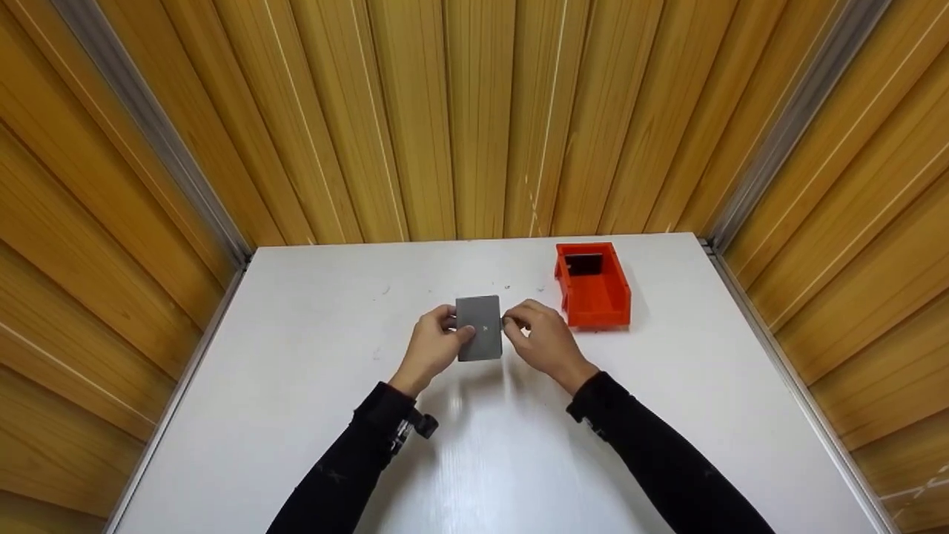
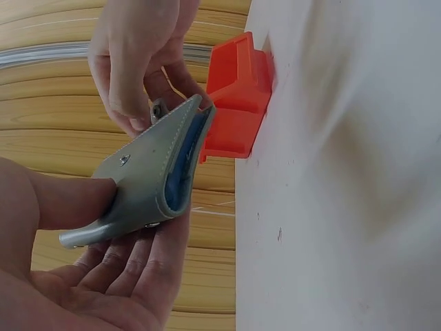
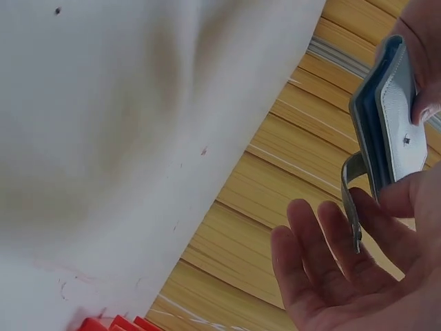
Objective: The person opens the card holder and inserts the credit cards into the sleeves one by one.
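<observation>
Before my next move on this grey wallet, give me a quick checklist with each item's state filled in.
1. Left hand secure on the wallet: ok, gripped between thumb and fingers.
2. Wallet clear of the table: ok, held above it.
3. Strap fastened: not ok, its end stands away from the wallet.
4. Right hand pinching the strap: cannot tell; its fingers are at the strap, but a firm pinch doesn't show.
5. Red bin upright on the table: ok.
6. Wallet contents: cannot tell; only blue inside shows.
</observation>
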The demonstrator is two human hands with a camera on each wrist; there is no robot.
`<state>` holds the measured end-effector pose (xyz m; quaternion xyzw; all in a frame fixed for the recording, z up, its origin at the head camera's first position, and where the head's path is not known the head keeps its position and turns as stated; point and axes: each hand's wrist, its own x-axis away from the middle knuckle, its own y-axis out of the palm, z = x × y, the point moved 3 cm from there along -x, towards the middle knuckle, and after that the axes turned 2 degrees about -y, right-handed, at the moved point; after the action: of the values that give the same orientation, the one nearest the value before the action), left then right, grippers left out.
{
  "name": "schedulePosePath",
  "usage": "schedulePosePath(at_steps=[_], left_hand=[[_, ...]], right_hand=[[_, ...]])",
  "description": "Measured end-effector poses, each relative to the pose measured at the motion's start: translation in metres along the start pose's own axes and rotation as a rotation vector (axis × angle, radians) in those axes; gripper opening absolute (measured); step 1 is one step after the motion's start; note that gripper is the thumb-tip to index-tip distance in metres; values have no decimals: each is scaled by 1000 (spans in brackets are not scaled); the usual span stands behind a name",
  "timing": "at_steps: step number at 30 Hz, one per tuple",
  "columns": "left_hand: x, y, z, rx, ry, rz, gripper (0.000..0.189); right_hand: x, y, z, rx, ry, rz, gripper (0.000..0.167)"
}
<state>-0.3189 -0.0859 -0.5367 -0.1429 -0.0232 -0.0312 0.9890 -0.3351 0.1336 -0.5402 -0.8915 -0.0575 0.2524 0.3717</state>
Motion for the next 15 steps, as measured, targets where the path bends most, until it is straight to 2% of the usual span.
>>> schedulePosePath(at_steps=[3, 10, 15], left_hand=[[-1, 1, 0, 12, -2, -4, 27], [-1, 0, -2, 24, -34, -17, 29], [0, -1, -2, 34, -63, -29, 30]], right_hand=[[-2, 0, 1, -52, 37, -2, 13], [-5, 2, 9, -196, 161, -87, 18], [-5, 3, 9, -317, 189, -149, 23]])
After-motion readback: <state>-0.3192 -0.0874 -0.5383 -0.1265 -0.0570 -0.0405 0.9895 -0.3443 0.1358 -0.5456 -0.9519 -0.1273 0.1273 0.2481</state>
